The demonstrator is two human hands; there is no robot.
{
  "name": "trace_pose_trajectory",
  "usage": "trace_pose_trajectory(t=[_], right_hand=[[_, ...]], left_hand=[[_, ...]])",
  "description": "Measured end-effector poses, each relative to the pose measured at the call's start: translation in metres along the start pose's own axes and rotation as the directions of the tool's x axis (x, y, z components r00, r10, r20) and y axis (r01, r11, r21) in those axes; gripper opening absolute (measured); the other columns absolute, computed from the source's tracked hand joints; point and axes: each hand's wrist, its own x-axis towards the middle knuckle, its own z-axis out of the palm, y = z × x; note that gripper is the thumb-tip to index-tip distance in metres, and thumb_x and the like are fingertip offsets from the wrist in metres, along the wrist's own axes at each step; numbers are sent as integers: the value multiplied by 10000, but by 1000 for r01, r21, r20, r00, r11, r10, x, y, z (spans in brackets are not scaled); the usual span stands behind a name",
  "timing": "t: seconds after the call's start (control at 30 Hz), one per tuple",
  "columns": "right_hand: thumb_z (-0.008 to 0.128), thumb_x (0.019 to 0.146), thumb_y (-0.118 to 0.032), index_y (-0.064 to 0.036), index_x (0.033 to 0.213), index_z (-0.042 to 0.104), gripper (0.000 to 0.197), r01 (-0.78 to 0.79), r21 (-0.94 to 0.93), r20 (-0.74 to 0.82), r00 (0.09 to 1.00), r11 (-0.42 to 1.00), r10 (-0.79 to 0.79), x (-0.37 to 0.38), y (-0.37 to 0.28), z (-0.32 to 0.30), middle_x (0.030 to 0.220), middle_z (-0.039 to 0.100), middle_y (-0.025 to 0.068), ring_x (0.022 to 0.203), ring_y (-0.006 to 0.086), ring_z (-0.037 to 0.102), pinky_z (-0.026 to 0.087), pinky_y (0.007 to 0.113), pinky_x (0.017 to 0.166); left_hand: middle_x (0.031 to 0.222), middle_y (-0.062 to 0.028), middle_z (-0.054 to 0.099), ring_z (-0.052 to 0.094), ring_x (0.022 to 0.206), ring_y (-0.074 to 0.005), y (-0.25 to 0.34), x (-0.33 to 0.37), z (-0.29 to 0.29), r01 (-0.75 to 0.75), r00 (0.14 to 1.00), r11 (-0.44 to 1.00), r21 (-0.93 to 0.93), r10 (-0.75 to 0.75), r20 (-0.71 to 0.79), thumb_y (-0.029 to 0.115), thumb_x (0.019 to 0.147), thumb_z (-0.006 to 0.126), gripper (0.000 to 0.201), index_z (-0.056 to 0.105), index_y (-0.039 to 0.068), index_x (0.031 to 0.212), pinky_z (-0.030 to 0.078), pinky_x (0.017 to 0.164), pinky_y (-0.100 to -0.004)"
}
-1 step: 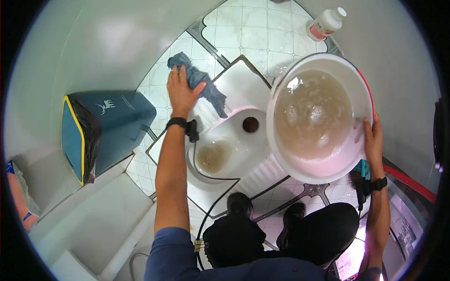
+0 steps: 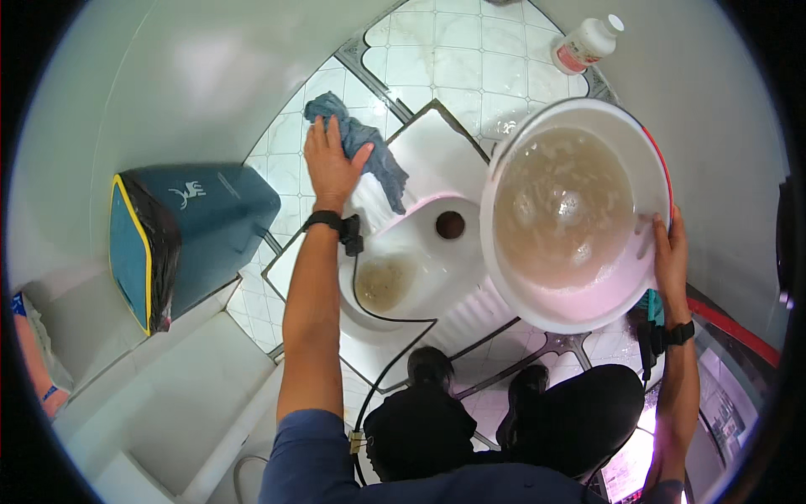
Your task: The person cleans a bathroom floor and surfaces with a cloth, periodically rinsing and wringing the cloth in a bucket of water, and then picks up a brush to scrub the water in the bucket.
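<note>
Leaving the toilet bowl (image 2: 426, 259) open, the basin (image 2: 571, 304) is gripped at its right rim by the right hand (image 2: 670, 262); the cloth (image 2: 382, 166) is touched by the left hand (image 2: 336, 175), fingers spread.

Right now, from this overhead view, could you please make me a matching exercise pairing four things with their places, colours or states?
1. Cloth
2. Basin
3. Bottle
4. Bin

A. Dark blue, with a yellow edge
B. Under the left hand
C. Held by the right hand, cloudy water inside
D. White, with a reddish label

Pairs: 1-B; 2-C; 3-D; 4-A
</note>
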Motion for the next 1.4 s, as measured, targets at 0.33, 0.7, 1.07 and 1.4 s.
trace_pose_trajectory(t=[0.33,0.7,1.07,1.4], right_hand=[[467,993,-149,0,1207,515,266,-27,-61,26,999,998,28,-4,-3,-2,1029,595,84,921,142,532,426,276,845],[474,982,-133,-7,1227,514,278,-73,-31,-12,997,997,73,-4,-7,-1,1007,602,96,917,148,539,433,279,846],[474,992,-206,18,1245,503,340,-16,-111,-2,1000,994,16,1,3,3,1065,628,154,936,208,575,444,330,867],[481,998,-243,4,1324,458,409,-53,18,42,998,998,52,10,35,-9,1177,590,152,1046,192,541,413,315,936]], left_hand=[[1297,-273,462,419,1209,-426,24,118,58,145,989,988,59,-147,33,316,813,653,625,457,-23,1301,319,1031,-476],[1327,-196,483,435,1242,-370,124,174,99,-186,955,966,-178,221,201,517,706,711,671,578,131,1238,319,1017,-517],[1333,-128,485,362,1317,-314,164,7,47,-366,841,840,-401,483,245,265,798,642,406,597,101,1167,242,1106,-486],[1155,-113,575,509,1080,-313,64,-91,-48,-110,923,971,-211,178,341,171,673,753,460,613,106,1107,400,921,-429]])
